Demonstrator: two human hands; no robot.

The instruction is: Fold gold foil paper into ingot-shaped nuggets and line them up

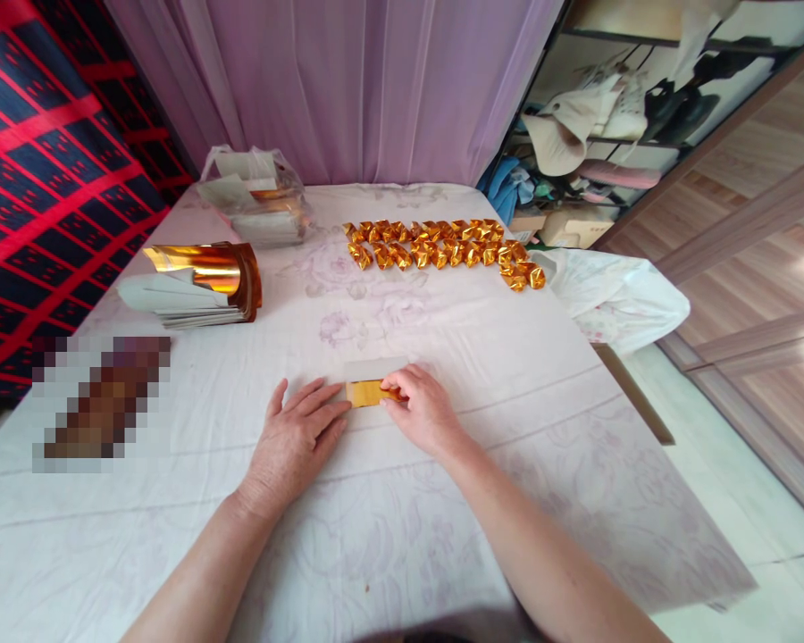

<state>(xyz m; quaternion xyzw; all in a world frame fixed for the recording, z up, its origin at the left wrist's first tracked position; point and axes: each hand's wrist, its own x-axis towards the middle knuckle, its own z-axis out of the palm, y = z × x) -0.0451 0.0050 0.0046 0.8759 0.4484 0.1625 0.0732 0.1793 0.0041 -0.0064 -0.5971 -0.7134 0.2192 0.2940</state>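
Pressing flat with the left hand (295, 439) on the worktop (442, 536), fingers (328, 413) spread and touching the near end of a gold paper strip (367, 392). Pinching the strip's other end with the right hand (425, 411), fingers closed on it, mid-worktop toward the near edge. Lying farther off, toward the left edge, a stack of gold sheets (197, 284). Sitting near the far edge, rows of folded gold pieces (442, 243) and a plastic bag (255, 195).

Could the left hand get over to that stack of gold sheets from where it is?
Probably yes: the left hand lies flat beside the gold sheet, and only bare tablecloth lies between it and the stack of gold sheets.
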